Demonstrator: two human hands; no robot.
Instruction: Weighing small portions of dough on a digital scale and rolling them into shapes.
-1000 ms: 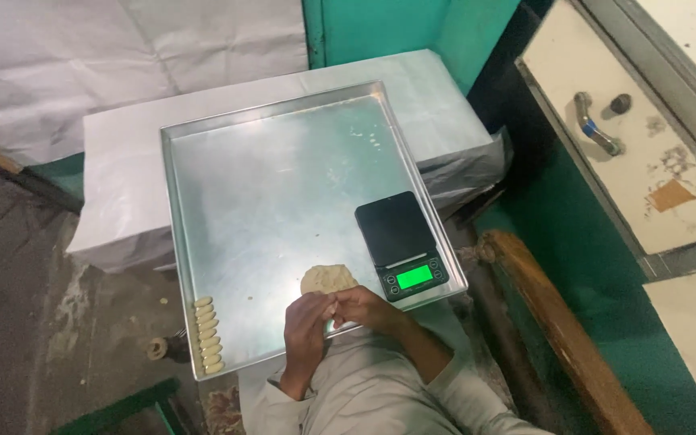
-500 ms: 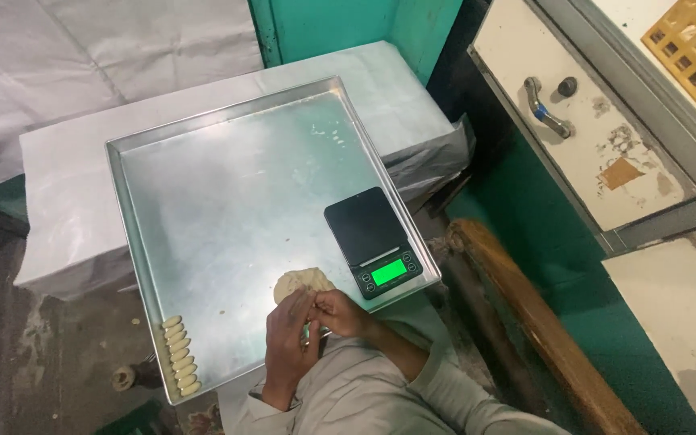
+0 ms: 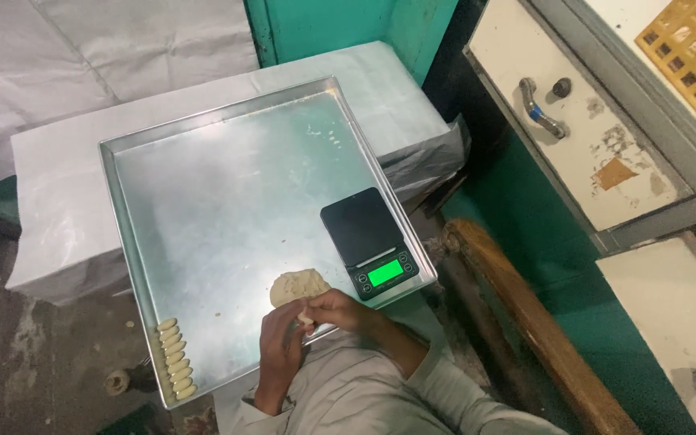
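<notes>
A pale lump of dough (image 3: 297, 286) lies on a large metal tray (image 3: 227, 185) near its front edge. Just below the lump, my left hand (image 3: 281, 345) and my right hand (image 3: 338, 309) meet over a small piece of dough (image 3: 306, 318), pinched between the fingers of both. A row of several small shaped dough pieces (image 3: 175, 358) lies along the tray's front left corner. A black digital scale (image 3: 368, 242) with a lit green display stands on the tray right of the dough lump, and its plate is bare.
The tray rests on a table covered in white sheeting (image 3: 58, 201). A wooden rail (image 3: 525, 322) runs along the right. Behind it stands a green wall and a white panel with a metal handle (image 3: 541, 109). A yellow crate (image 3: 690, 56) shows at top right.
The view has shifted slightly, so the tray sits further left in frame. Both hands stay together by the dough lump, working the small piece.
</notes>
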